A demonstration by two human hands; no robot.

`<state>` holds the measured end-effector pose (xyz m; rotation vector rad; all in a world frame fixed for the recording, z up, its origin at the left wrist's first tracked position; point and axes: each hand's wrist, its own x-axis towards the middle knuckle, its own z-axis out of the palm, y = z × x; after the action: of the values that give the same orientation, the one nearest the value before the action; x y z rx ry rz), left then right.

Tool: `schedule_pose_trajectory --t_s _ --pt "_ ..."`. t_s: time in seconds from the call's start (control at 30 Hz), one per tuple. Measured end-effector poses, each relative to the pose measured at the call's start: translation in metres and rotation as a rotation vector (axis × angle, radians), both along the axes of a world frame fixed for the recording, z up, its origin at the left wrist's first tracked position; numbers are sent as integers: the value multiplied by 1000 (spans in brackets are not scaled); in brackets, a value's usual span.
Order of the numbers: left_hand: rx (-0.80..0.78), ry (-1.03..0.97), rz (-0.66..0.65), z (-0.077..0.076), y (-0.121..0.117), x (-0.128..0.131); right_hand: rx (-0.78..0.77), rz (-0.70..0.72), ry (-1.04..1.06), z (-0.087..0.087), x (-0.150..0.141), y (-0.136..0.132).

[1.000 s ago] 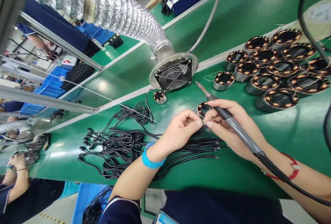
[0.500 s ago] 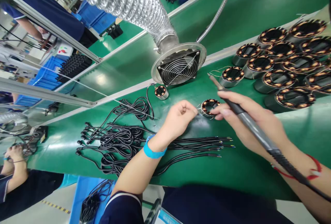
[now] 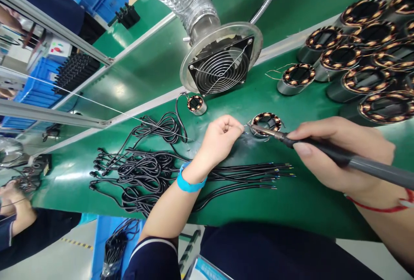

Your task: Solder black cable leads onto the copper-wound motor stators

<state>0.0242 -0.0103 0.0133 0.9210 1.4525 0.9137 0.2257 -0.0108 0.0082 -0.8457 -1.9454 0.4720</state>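
Note:
My right hand grips a soldering iron like a pen, its tip lying at the left edge of a small copper-wound stator on the green bench. My left hand, with a blue wristband, is pinched shut on a thin wire just left of that stator, close to the iron's tip. A bundle of black cables with stripped ends lies under my left wrist.
A fume fan on a silver duct stands just behind the stator. Several larger stators crowd the right. Another small stator and tangled black cables lie left. A co-worker's hands are at far left.
The soldering iron swung down from pointing up to lying nearly flat, its tip now at the stator. My left hand stayed pinched by the stator. The view shifted closer.

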Motion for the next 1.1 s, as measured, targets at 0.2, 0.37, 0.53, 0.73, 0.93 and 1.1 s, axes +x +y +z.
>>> schedule_pose_trajectory --t_s 0.2,0.37,0.53,0.73,0.93,1.1 --pt "-3 -4 -10 -1 0 1 21 13 -17 -3 0 1" --pt "-12 -10 5 0 0 1 0 11 -18 -2 -2 -1" --pt "-4 -9 1 0 0 1 1 -35 23 -4 -1 -2" --pt "-3 -1 -10 0 0 1 -9 -8 -17 -5 0 -2" --pt "-14 -4 3 1 0 2 12 -80 69 -10 -3 0" --pt "-19 0 14 1 1 2 -11 1 55 -14 -6 4"
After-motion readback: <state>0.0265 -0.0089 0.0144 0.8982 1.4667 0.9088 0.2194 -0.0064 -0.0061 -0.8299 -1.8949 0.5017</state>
